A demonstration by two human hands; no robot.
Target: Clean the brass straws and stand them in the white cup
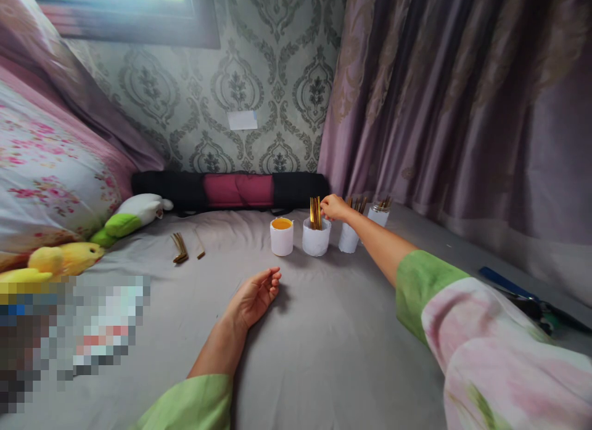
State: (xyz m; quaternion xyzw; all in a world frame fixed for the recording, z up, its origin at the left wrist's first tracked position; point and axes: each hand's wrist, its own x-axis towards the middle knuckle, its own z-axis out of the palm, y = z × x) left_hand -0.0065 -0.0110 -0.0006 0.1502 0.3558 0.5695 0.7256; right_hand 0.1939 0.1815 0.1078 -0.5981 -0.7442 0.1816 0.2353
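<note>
My right hand [335, 208] reaches to the white cup [316, 242] in the middle. Its fingers are pinched together at the cup's rim, right beside a bundle of thin shiny gold strips [315, 213] that stand upright in it. What the fingertips hold is too small to make out. My left hand [257, 297] rests palm up on the grey sheet, with its fingers loosely curled and nothing in it. Just left of the middle cup stands another white cup [282, 242], yellow-orange inside. Two white containers with thin brown sticks, the nearer [348, 237] and the farther [379, 216], stand behind my right forearm.
Small brown-gold bundles [180, 248] lie on the sheet [324, 343] at left. Plush toys [67, 255] and a pillow [50, 152] line the left side. A black and maroon roll [238, 189] lies along the wall. Blue-handled tools [511, 284] lie at right.
</note>
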